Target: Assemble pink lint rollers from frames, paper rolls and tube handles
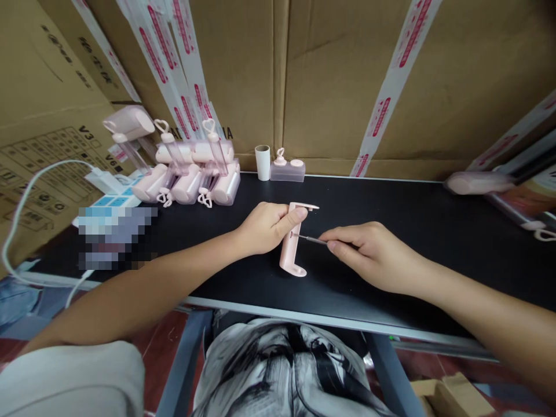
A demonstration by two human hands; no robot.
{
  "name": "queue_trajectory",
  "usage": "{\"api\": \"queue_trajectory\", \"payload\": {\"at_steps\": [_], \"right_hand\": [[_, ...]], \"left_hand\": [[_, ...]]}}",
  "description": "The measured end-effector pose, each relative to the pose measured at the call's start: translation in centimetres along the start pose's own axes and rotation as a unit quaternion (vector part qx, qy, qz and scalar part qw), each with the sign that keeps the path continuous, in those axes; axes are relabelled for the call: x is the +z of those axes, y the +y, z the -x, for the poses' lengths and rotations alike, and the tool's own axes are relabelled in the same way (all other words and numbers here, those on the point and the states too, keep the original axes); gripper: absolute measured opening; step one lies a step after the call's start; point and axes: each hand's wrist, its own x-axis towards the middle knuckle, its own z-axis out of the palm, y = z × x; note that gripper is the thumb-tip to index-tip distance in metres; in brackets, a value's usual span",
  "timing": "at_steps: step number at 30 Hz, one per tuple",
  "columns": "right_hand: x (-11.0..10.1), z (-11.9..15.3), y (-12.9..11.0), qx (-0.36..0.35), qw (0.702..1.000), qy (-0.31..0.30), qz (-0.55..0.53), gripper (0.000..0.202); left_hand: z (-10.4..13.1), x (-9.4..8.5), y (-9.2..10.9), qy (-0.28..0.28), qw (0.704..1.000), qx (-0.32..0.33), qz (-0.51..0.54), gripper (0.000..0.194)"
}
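Observation:
My left hand (273, 227) grips a pink plastic C-shaped housing (289, 252) by its upper part, thumb pressed on its inner side. The housing has a short arm at each end, both pointing right. My right hand (369, 255) is closed around a thin metal screwdriver (311, 238), whose handle is mostly hidden in the fingers. The screwdriver's tip meets the inner face of the housing near a small hole. Both hands are above the black tabletop (243, 278).
Several pink-and-clear assembled pieces (186, 185) are stacked at the back left. Beside them stand a white tube (263, 162) and a clear pink-topped box (287, 171). A power strip (110, 197) with a white cable lies left. Cardboard boxes (339, 75) wall the back; more pink pieces (478, 183) lie right.

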Motion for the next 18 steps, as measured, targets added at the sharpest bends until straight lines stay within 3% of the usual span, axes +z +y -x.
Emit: {"api": "queue_trajectory", "payload": {"at_steps": [5, 12, 18], "right_hand": [[0.04, 0.10, 0.40, 0.020, 0.999, 0.000, -0.036, 0.031], [0.31, -0.05, 0.53, 0.025, 0.998, 0.001, -0.052, 0.031], [0.05, -0.03, 0.32, 0.020, 1.000, 0.011, -0.020, 0.030]], "left_hand": [[-0.12, -0.12, -0.18, 0.029, 0.999, -0.002, 0.014, 0.069], [-0.14, -0.03, -0.18, 0.021, 0.999, -0.012, 0.034, 0.067], [-0.15, -0.01, 0.05, 0.027, 0.999, 0.015, -0.011, 0.065]]}}
